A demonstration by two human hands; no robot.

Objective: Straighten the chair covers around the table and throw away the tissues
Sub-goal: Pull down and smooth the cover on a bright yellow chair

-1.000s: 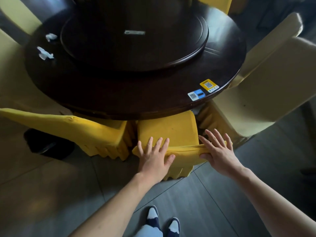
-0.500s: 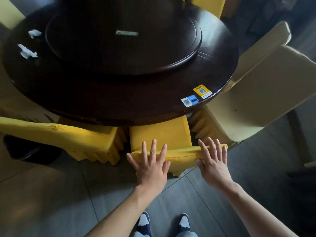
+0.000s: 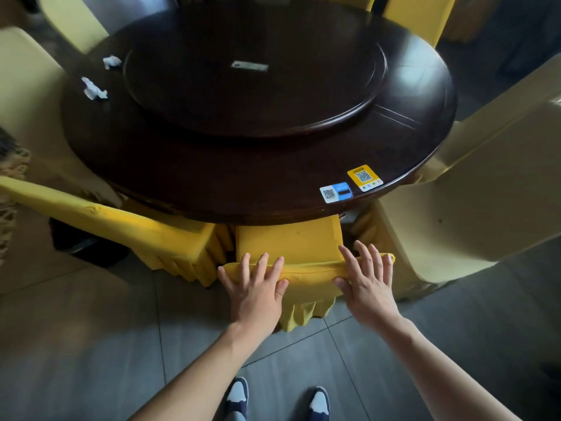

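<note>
Round dark wooden table [image 3: 188, 165]: flat hands, left [image 3: 258, 294] and right [image 3: 368, 288], have slid apart, smoothing yellow fabric chair cover [image 3: 306, 270]; crumpled white tissues [image 3: 94, 90] wait, 10 o'clock.

Dark round desk [image 3: 188, 177] ahead of my hands, glossy. Raised turntable [image 3: 255, 117] on it, centred, small pale plate [image 3: 249, 66] at its middle. Two QR stickers at near desk rim, just beyond my right hand: yellow sticker [image 3: 364, 177], blue-and-white sticker [image 3: 335, 192] beside it, touching or nearly. Grey tiled floor [image 3: 91, 344] under my arms. My shoes [image 3: 319, 402], dark with white toes, below my wrists. Black object [image 3: 88, 247] on floor, far left of my left hand, half hidden.
</note>
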